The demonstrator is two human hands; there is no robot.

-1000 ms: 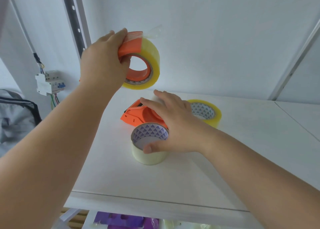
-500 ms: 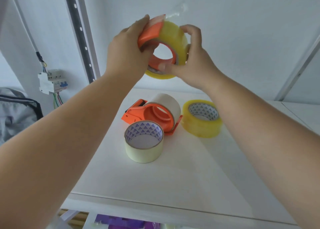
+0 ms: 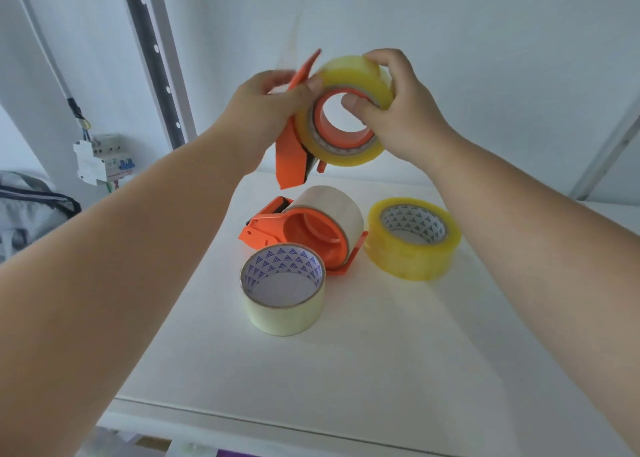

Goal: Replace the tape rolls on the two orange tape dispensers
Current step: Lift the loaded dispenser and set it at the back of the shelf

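Note:
Above the white shelf (image 3: 346, 370) I hold an orange tape dispenser (image 3: 291, 158) with a yellow tape roll (image 3: 349, 148) on its hub. My left hand (image 3: 266, 110) grips the dispenser's upper flap. My right hand (image 3: 398, 106) grips the yellow roll, thumb inside the core and fingers over the top. A clear tape tail sticks up from the flap. A second orange dispenser (image 3: 298, 231) with a tan roll lies on the shelf. Beside it lie a loose pale roll (image 3: 284, 304) in front and a loose yellow roll (image 3: 412, 242) to the right.
A dark perforated upright (image 3: 152, 58) stands at the back left. A white breaker box (image 3: 100, 158) with wires hangs on the left wall. A grey bag (image 3: 27, 207) lies at the far left. The shelf's front edge (image 3: 277, 425) is close below.
My right hand left the shelf and took hold of the yellow roll on the lifted dispenser. The dispenser has turned so its body hangs down, and the roll sits partly off the frame.

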